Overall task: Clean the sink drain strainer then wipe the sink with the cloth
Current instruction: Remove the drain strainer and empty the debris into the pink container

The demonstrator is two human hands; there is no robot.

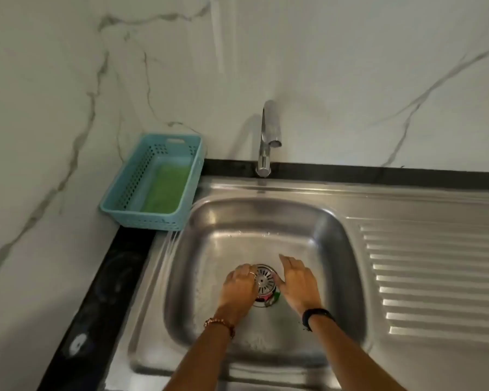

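Observation:
A round metal drain strainer (pixel 265 281) is tilted up out of the drain hole at the bottom of the steel sink (pixel 333 249). My left hand (pixel 239 286) grips its left rim with curled fingers. My right hand (pixel 298 280) is at the strainer's right edge, fingers straight, thumb touching the rim. Red and green scraps (pixel 273 298) show under the strainer. A green cloth (pixel 168 190) lies in the blue basket (pixel 124 210) at the back left.
A chrome tap (pixel 267 142) stands behind the basin. A ribbed draining board (pixel 435 277) runs to the right. Black counter edging (pixel 102 292) borders the sink on the left, and marble walls rise behind and to the left.

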